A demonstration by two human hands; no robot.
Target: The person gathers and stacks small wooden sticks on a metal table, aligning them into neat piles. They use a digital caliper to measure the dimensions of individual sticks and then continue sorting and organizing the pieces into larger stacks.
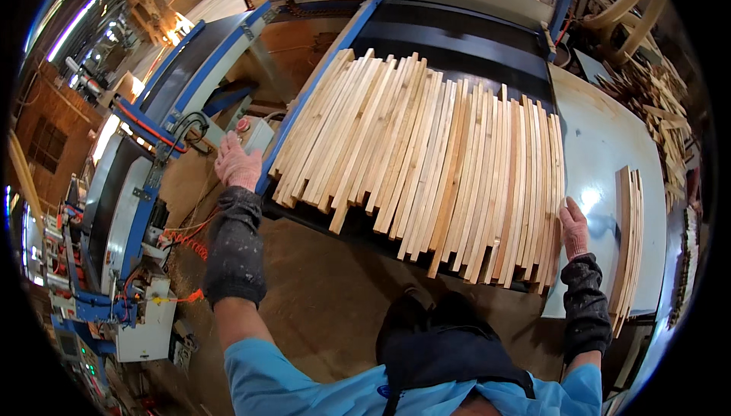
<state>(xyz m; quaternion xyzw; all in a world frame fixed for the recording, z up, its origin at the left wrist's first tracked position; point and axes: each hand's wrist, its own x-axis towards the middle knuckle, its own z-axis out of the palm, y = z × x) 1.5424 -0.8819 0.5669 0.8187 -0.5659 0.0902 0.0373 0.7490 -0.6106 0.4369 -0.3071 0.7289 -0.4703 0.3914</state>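
A wide row of light wooden strips (415,157) lies side by side on a dark conveyor belt (449,39), their near ends uneven and jutting past its front edge. My left hand (237,163), in a pinkish work glove, is beside a small grey control box (259,136) with a red push button (244,124). Its fingers are extended and hold nothing I can see; whether they touch the box is unclear. At the row's right edge is my gloved right hand (574,230), fingers stretched out against or close beside the outermost strip, not wrapped round it.
A pale side table (605,142) adjoins the belt on the right, with a few separate strips (627,241) on it. Scrap wood (664,123) is heaped beyond. Another blue-framed conveyor (183,69) and machinery with cables stand at left.
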